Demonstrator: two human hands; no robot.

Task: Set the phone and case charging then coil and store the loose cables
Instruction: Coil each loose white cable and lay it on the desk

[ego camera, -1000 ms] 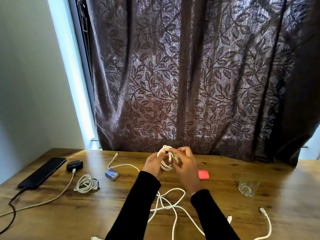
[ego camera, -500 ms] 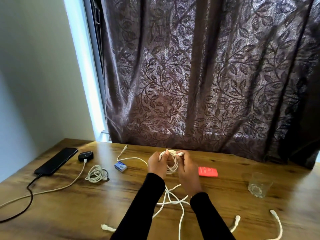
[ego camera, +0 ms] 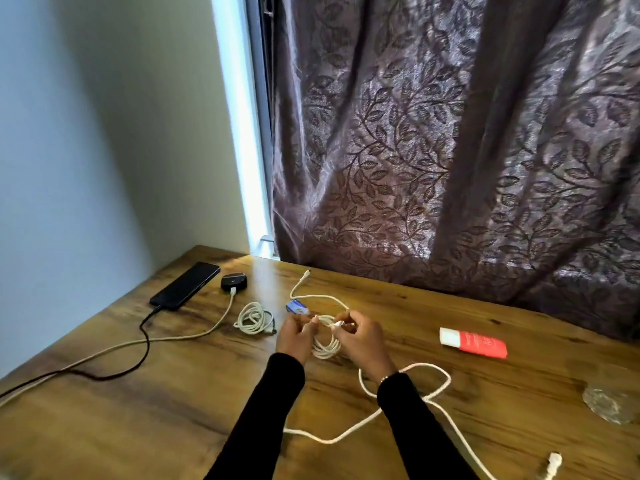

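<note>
Bare table (ego camera: 194, 427) front-left; loose cable (ego camera: 408, 403) crosses right

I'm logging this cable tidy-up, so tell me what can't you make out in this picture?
- Head view: where the black cable and white charging cable end, cut by the left edge.
- Print on the red tube, blurred.
- Coil end, hidden by right hand fingers.

This looks like a room in a home, with a wooden table (ego camera: 173, 410) pushed into a corner as an everyday desk. Behind the table hangs a heavy brown curtain (ego camera: 450, 150) patterned with leafy vines, daylight showing at a window edge to the left of it. A plain painted wall (ego camera: 86, 150) meets the table's left side. On the table lie household things: a phone (ego camera: 185, 286) on charge, white cables and a drinking glass (ego camera: 611, 403).
</note>
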